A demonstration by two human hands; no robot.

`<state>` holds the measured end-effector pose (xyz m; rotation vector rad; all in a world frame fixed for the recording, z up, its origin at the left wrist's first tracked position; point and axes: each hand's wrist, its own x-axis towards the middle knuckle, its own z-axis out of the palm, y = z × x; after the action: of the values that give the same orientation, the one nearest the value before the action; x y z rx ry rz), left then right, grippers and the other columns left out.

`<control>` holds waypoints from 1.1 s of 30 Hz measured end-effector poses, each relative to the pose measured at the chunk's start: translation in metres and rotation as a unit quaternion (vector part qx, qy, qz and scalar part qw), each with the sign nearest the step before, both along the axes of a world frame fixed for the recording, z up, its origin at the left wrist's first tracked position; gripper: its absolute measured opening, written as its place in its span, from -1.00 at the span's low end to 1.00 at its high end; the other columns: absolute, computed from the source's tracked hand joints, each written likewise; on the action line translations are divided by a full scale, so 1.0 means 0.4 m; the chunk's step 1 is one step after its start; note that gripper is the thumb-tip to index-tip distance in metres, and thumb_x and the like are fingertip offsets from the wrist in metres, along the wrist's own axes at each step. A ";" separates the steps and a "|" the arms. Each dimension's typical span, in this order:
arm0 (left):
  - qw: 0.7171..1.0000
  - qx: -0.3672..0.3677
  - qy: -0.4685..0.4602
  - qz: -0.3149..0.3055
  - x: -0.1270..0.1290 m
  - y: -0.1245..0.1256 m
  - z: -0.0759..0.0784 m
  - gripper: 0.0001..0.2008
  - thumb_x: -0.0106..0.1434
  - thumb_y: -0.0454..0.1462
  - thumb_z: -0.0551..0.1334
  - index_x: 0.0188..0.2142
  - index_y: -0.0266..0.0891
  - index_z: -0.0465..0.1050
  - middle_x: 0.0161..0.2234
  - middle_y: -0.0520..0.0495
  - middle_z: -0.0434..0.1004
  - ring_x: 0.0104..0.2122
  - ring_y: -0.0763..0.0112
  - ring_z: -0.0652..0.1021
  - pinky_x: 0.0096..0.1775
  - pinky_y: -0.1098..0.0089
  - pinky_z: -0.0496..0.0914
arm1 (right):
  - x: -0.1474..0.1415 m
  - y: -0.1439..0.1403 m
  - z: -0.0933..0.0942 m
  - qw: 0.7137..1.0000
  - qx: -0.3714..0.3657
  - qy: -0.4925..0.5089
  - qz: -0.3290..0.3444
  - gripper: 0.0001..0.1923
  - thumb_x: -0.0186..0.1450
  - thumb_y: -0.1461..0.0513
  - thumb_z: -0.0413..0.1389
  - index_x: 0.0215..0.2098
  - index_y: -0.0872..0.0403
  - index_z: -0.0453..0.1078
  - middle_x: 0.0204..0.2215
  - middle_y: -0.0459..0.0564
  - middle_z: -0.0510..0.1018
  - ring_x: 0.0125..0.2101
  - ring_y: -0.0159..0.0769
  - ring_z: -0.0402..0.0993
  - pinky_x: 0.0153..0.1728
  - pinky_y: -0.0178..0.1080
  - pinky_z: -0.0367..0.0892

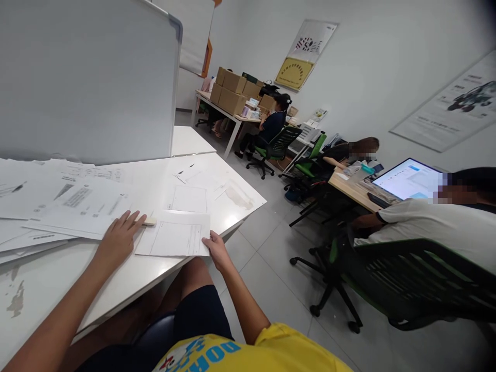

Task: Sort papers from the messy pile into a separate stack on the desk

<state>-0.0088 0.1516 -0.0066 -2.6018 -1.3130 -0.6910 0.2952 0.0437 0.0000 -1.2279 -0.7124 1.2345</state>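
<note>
Your right hand [217,250] was at the near edge of the white table [46,289], fingers pinching the lower right corner of a printed sheet [174,235] that lay flat there. Your left hand [118,240] lay palm down just left of that sheet, fingers spread — resting on the edge of a stack of papers [73,206], with its fingertips touching a small pale eraser-like block [148,221]; whether it gripped anything, you couldn't tell. Two hands well apart, the sheet between them. Further up the table, more loose sheets [189,199] lay scattered, and a whiteboard [85,77] stood upright behind the stack. Off to your right, a person in a white shirt [426,227] sat in a green-backed chair [406,284] facing a lit laptop [406,181]. Beyond — another seated person [271,126] at a far desk piled with cardboard boxes [234,90].
</note>
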 end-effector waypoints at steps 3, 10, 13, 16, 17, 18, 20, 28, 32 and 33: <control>1.000 0.020 0.004 0.001 -0.001 0.002 -0.006 -0.33 0.21 -0.49 -0.10 0.31 -0.20 0.21 0.31 -0.22 0.28 0.35 -0.04 0.21 0.23 -0.07 0.23 | 0.000 0.005 0.001 1.000 -0.003 -0.006 -0.001 -0.60 -0.02 0.15 0.25 -0.19 0.08 0.49 -0.27 0.03 0.67 -0.21 -0.09 0.57 -0.09 -0.11 0.40; 0.999 0.030 -0.024 -0.015 -0.004 0.011 -0.021 -0.38 0.28 -0.39 -0.05 0.34 -0.20 0.16 0.31 -0.25 0.27 0.37 -0.03 0.18 0.26 -0.06 0.21 | -0.011 0.001 -0.001 1.000 0.004 -0.010 -0.004 -0.59 -0.01 0.13 0.24 -0.19 0.08 0.48 -0.29 0.01 0.67 -0.27 -0.13 0.57 -0.12 -0.13 0.41; 0.998 0.040 -0.035 -0.018 -0.006 0.013 -0.025 -0.40 0.31 -0.36 -0.05 0.34 -0.21 0.15 0.31 -0.25 0.28 0.37 -0.01 0.19 0.27 -0.04 0.21 | -0.005 0.001 -0.005 1.000 0.009 -0.022 -0.003 -0.58 0.00 0.12 0.24 -0.17 0.09 0.48 -0.29 0.01 0.67 -0.28 -0.13 0.57 -0.14 -0.13 0.42; 0.998 0.039 -0.040 -0.016 -0.008 0.011 -0.026 -0.42 0.33 -0.34 -0.06 0.34 -0.18 0.18 0.30 -0.21 0.30 0.35 0.01 0.22 0.26 -0.03 0.23 | 0.028 0.010 -0.001 0.998 0.022 -0.054 -0.028 -0.58 0.00 0.11 0.27 -0.18 0.08 0.48 -0.29 0.03 0.67 -0.28 -0.13 0.58 -0.16 -0.12 0.44; 0.998 0.035 -0.040 -0.017 -0.008 0.010 -0.025 -0.42 0.33 -0.33 -0.06 0.33 -0.18 0.19 0.30 -0.19 0.30 0.35 0.01 0.22 0.26 -0.02 0.24 | 0.043 0.016 0.004 0.996 0.031 -0.064 -0.045 -0.58 0.01 0.10 0.28 -0.18 0.08 0.47 -0.29 0.03 0.66 -0.27 -0.12 0.58 -0.16 -0.12 0.45; 0.999 0.031 -0.040 -0.019 -0.008 0.008 -0.023 -0.43 0.34 -0.32 -0.06 0.33 -0.17 0.19 0.30 -0.18 0.30 0.35 0.02 0.22 0.25 -0.02 0.25 | 0.059 0.024 0.012 0.994 0.043 -0.071 -0.066 -0.58 0.01 0.10 0.28 -0.17 0.08 0.46 -0.28 0.04 0.66 -0.27 -0.12 0.58 -0.16 -0.12 0.46; 0.999 0.023 -0.042 -0.018 -0.008 0.004 -0.019 -0.44 0.35 -0.31 -0.06 0.33 -0.17 0.20 0.31 -0.16 0.31 0.35 0.03 0.23 0.24 -0.01 0.27 | 0.082 0.045 0.034 0.989 0.073 -0.070 -0.109 -0.57 0.02 0.08 0.28 -0.17 0.07 0.44 -0.27 0.05 0.66 -0.23 -0.12 0.58 -0.14 -0.12 0.46; 0.999 -0.004 -0.030 -0.036 0.002 -0.018 0.008 -0.44 0.36 -0.24 -0.03 0.34 -0.10 0.20 0.30 -0.12 0.32 0.32 0.07 0.29 0.21 0.02 0.32 | -0.064 0.182 0.144 0.988 0.140 -0.022 -0.058 -0.66 0.10 0.13 0.21 -0.17 0.06 0.40 -0.28 -0.03 0.62 -0.30 -0.27 0.54 -0.29 -0.27 0.43; 0.999 -0.017 -0.009 -0.046 0.006 -0.024 0.016 -0.45 0.36 -0.24 -0.03 0.33 -0.09 0.22 0.27 -0.10 0.37 0.30 0.09 0.31 0.23 0.02 0.31 | -0.267 0.304 0.167 0.992 0.107 -0.047 0.041 -0.76 0.20 0.20 0.14 -0.15 0.06 0.37 -0.38 -0.10 0.56 -0.42 -0.35 0.46 -0.42 -0.33 0.35; 0.999 -0.016 -0.010 -0.048 0.006 -0.024 0.015 -0.46 0.36 -0.24 -0.03 0.31 -0.11 0.25 0.28 -0.12 0.36 0.31 0.08 0.30 0.24 0.01 0.29 | -0.319 0.336 0.170 0.992 0.094 -0.068 0.057 -0.79 0.23 0.21 0.12 -0.16 0.06 0.36 -0.40 -0.11 0.54 -0.45 -0.35 0.43 -0.44 -0.33 0.34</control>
<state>-0.0064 0.1422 -0.0006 -2.7051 -1.2219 -0.7168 0.1675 0.1783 0.0681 -1.1359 -0.9883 1.1540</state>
